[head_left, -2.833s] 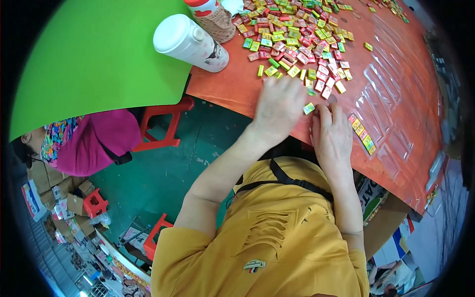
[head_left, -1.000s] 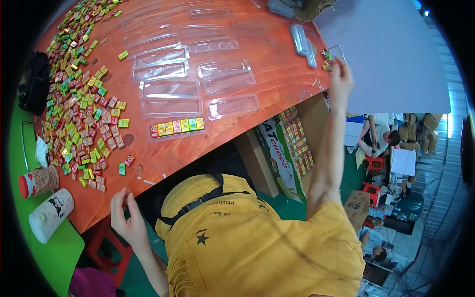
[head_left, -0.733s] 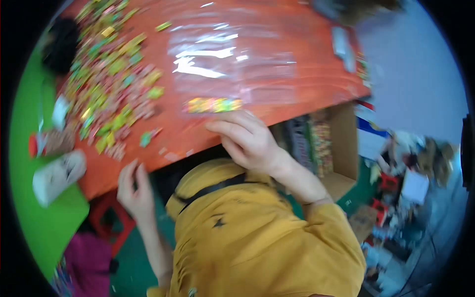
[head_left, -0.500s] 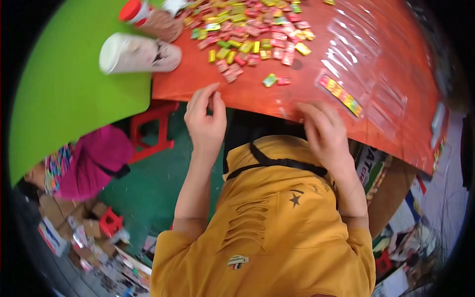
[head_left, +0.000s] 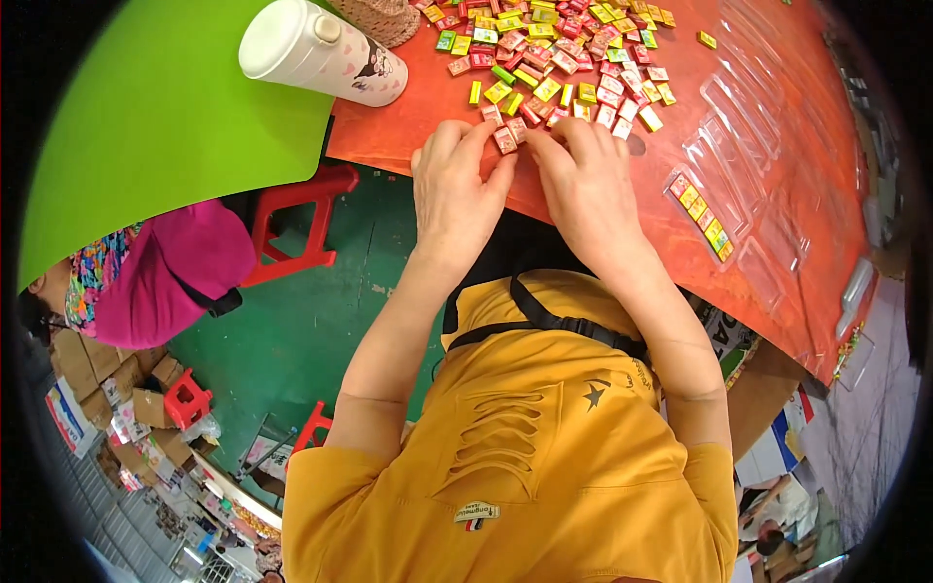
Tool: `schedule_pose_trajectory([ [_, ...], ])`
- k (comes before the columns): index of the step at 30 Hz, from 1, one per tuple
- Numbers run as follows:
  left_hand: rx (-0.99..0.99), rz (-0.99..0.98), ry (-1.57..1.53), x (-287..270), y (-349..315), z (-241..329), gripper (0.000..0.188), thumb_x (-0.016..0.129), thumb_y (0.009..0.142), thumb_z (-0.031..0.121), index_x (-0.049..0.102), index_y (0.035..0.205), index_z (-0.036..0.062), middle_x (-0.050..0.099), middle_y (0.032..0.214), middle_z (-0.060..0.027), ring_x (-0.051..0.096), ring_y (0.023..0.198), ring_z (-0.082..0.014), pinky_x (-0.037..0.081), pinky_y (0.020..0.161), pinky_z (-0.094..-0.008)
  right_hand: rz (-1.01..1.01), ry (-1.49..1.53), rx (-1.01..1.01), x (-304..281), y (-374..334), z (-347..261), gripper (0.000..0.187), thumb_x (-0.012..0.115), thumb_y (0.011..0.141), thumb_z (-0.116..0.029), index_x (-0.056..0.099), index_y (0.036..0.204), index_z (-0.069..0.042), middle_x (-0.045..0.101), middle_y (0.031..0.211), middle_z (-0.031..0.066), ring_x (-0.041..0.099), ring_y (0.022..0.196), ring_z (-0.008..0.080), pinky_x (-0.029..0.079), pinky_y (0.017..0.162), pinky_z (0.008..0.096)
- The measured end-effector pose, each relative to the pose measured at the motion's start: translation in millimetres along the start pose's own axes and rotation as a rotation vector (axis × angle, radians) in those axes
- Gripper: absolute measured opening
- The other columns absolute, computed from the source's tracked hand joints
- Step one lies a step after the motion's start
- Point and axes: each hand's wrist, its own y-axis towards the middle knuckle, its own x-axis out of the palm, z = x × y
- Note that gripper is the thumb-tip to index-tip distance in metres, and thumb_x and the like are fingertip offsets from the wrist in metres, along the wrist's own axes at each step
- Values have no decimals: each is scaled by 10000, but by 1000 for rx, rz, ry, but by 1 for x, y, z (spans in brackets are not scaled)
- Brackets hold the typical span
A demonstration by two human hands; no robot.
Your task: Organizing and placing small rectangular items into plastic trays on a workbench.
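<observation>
Both my hands reach over the front edge of the red tabletop (head_left: 389, 146), at the near side of a pile of small candy-sized boxes (head_left: 549, 60) in pink, yellow and green. My left hand (head_left: 457, 185) is open, thumb and index finger apart, beside a few pink boxes (head_left: 505, 139) set close together. My right hand (head_left: 590, 189) leans in from the other side, fingers spread and bent; its leftmost fingertip is at those same pink boxes. What lies beneath the right palm is hidden. Right of it, a clear plastic tray strip (head_left: 702, 216) holds a row of pink and yellow boxes.
A white tumbler (head_left: 321, 53) lies tilted in view by the green board (head_left: 175, 126) at left. Clear empty-looking plastic trays (head_left: 734, 136) cover the table's right side. Below left are a red stool (head_left: 301, 228) and a person in a magenta garment (head_left: 185, 277).
Both hands have moved forward and closer together, to the near edge of the pile. The head view has shifted. Two boxes seen between the hands before are now out of sight.
</observation>
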Motion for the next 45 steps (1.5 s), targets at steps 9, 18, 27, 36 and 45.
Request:
schedule_pose_trajectory([
  [9,22,-47,-31,-2,1,-3,276,826,844,162,764,1102,83,643,1044,-65,650,1028,-279,459,873,-441,-57,-169,-60,2,11,-8,324,657,900,-111,721,1214,-62,628,1069,90,624,1026,280,447,896,431],
  [18,-48,-118,-100,-8,0,-9,243,830,816,139,761,1041,76,662,1021,-69,664,1003,-281,465,870,-442,-100,-197,-70,6,19,-9,375,669,898,-129,685,1267,-65,639,1025,86,647,977,272,447,881,429],
  [27,-46,-89,-103,-10,-8,-9,244,829,798,123,764,1025,61,674,1030,-73,670,990,-289,473,862,-435,-207,-208,17,-4,14,-26,238,681,895,-122,672,1123,-54,642,983,97,659,958,284,446,880,437],
  [36,-47,-136,-133,-14,-5,-8,201,803,836,119,754,1016,44,673,1039,-92,665,970,-323,501,861,-451,-275,-92,30,-24,-22,-31,232,753,851,-111,667,1063,-70,622,994,96,645,992,280,438,888,429],
  [45,148,-250,-198,6,4,20,274,831,813,73,739,1067,33,688,1054,-93,679,1002,-311,548,875,-409,-192,-131,307,-55,-53,2,312,788,893,-134,681,1160,-14,646,1029,143,649,961,347,493,875,458],
])
